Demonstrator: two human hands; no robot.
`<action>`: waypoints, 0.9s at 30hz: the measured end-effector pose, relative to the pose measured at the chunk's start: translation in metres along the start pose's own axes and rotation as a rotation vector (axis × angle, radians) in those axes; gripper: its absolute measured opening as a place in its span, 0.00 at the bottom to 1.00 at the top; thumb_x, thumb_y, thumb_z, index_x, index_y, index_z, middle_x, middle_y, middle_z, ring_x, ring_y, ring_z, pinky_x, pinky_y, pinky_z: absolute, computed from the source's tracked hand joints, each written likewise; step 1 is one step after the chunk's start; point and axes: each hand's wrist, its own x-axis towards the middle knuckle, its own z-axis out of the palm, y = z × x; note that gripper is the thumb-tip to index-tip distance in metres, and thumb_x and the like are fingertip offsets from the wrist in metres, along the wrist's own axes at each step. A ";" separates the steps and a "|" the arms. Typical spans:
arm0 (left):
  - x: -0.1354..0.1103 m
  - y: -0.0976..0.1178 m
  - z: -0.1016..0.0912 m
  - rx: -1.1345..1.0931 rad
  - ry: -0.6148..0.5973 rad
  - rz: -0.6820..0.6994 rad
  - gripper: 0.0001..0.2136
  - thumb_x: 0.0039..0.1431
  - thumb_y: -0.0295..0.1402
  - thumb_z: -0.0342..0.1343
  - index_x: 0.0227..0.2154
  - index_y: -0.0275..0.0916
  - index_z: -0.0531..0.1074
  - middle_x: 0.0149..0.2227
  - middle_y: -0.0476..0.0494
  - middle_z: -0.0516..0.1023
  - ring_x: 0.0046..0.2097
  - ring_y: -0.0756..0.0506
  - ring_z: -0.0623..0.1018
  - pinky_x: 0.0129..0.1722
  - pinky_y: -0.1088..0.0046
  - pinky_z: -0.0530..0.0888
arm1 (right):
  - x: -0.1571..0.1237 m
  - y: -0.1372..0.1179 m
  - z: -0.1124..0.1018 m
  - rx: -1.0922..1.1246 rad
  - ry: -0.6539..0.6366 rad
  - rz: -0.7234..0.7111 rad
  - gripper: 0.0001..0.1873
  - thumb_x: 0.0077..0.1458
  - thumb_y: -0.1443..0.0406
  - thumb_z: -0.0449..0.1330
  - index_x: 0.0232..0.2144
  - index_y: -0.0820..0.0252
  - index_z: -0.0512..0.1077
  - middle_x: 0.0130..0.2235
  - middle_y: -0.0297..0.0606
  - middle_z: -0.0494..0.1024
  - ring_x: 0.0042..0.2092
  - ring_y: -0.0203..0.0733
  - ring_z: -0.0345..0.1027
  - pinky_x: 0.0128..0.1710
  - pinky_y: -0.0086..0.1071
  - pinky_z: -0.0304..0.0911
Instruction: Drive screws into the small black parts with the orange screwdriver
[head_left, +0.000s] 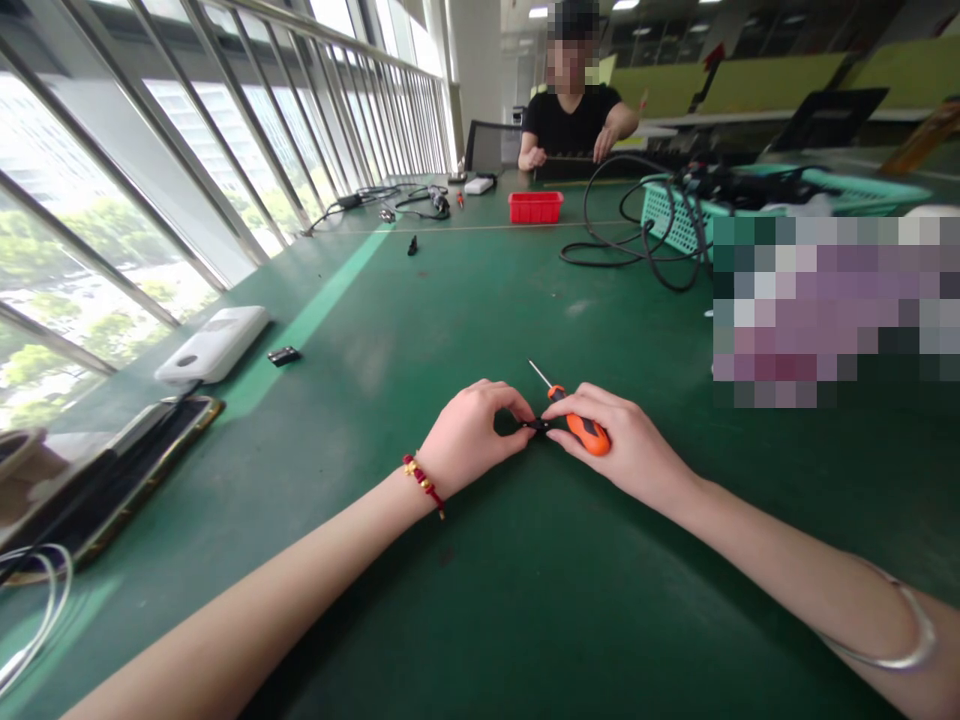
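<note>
My left hand [472, 435] and my right hand [626, 445] meet over the green table [480, 300], fingertips pinched together on a small black part [537, 425] between them. An orange-handled screwdriver [581, 425] lies under my right hand, its metal tip pointing up and to the left. A red and gold bracelet sits on my left wrist, and a silver bangle on my right forearm.
A white power bank [214, 343] and a small black piece [283, 355] lie to the left, a phone [112, 480] nearer the left edge. Farther off stand a red tray [535, 206], a teal basket [750, 205] with black cables, and a person in black seated across.
</note>
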 end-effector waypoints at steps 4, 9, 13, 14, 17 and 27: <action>0.000 0.000 0.002 -0.002 0.019 0.027 0.02 0.49 0.28 0.57 0.27 0.39 0.74 0.32 0.49 0.78 0.39 0.46 0.74 0.43 0.68 0.71 | 0.001 0.000 0.001 -0.007 0.012 -0.001 0.08 0.53 0.64 0.58 0.37 0.56 0.73 0.35 0.36 0.70 0.36 0.39 0.66 0.40 0.33 0.61; 0.000 0.000 0.002 -0.020 0.029 0.054 0.03 0.49 0.27 0.57 0.28 0.39 0.73 0.32 0.50 0.78 0.39 0.46 0.74 0.44 0.68 0.71 | 0.002 0.000 0.001 -0.006 0.031 -0.023 0.06 0.54 0.64 0.57 0.35 0.56 0.73 0.34 0.35 0.71 0.35 0.38 0.66 0.39 0.32 0.61; 0.000 0.000 0.002 -0.018 0.030 0.062 0.02 0.50 0.28 0.57 0.28 0.40 0.73 0.32 0.49 0.79 0.39 0.46 0.74 0.44 0.68 0.71 | 0.001 0.000 0.001 -0.047 0.033 -0.043 0.06 0.55 0.63 0.57 0.34 0.56 0.73 0.34 0.35 0.71 0.34 0.37 0.67 0.37 0.31 0.61; 0.000 0.000 0.002 -0.018 0.027 0.060 0.02 0.50 0.28 0.57 0.28 0.40 0.73 0.33 0.49 0.79 0.39 0.46 0.74 0.43 0.68 0.71 | 0.000 -0.001 0.000 -0.067 0.036 -0.045 0.06 0.55 0.63 0.57 0.34 0.56 0.73 0.34 0.35 0.72 0.34 0.37 0.67 0.37 0.31 0.61; -0.001 -0.001 0.003 -0.025 0.021 0.053 0.02 0.50 0.28 0.57 0.28 0.39 0.73 0.33 0.49 0.79 0.39 0.46 0.74 0.43 0.69 0.71 | -0.001 -0.001 0.000 -0.121 0.052 -0.042 0.07 0.55 0.63 0.57 0.34 0.56 0.73 0.34 0.34 0.72 0.33 0.37 0.68 0.35 0.30 0.61; -0.001 -0.002 0.011 -0.072 0.061 0.010 0.03 0.51 0.30 0.57 0.30 0.39 0.74 0.32 0.49 0.78 0.38 0.47 0.73 0.41 0.70 0.71 | 0.001 -0.001 -0.001 -0.210 0.083 -0.077 0.07 0.56 0.62 0.56 0.34 0.55 0.74 0.33 0.33 0.73 0.32 0.35 0.68 0.32 0.28 0.60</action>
